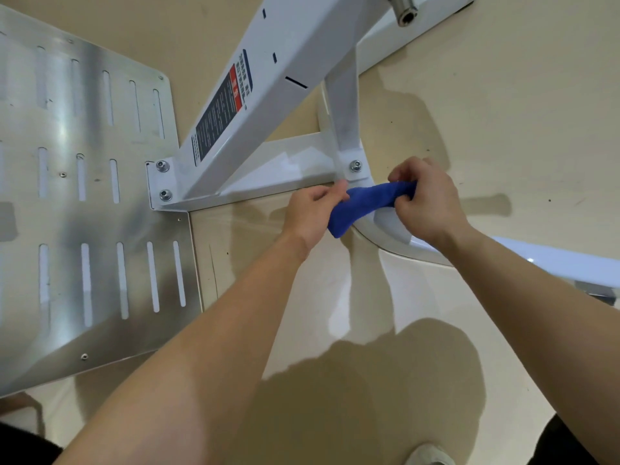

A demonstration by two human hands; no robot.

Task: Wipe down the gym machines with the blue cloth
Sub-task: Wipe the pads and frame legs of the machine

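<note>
Blue cloth (pixel 365 204) is bunched into a thick roll and stretched between both hands. Its long axis runs roughly left-right, with the left end lower and nearer and the right end tilted up and farther. The left hand (pixel 310 216) has its fingers curled, pinching the cloth's left end; a loose tail hangs below that hand. The right hand (pixel 429 203) has its fingers curled tight round the right end, knuckles up. The cloth sits at centre frame, just on the near side of the bolted joint (pixel 355 166) of the white machine frame (pixel 268 95), over the curved white base tube (pixel 392 236); cannot tell if it touches the tube. The slanted frame beam runs from the joint area up to the far right and carries a black-and-red warning label (pixel 221 109). A chrome peg (pixel 404 8) shows at the top edge. To the left is a brushed metal footplate (pixel 84 196) with rows of slots, bolted to the frame at its right edge. The floor (pixel 503 112) is smooth beige, glossy, with shadows of the arms and the body. Both forearms are bare. A light shoe (pixel 429 456) shows at the bottom edge.
</note>
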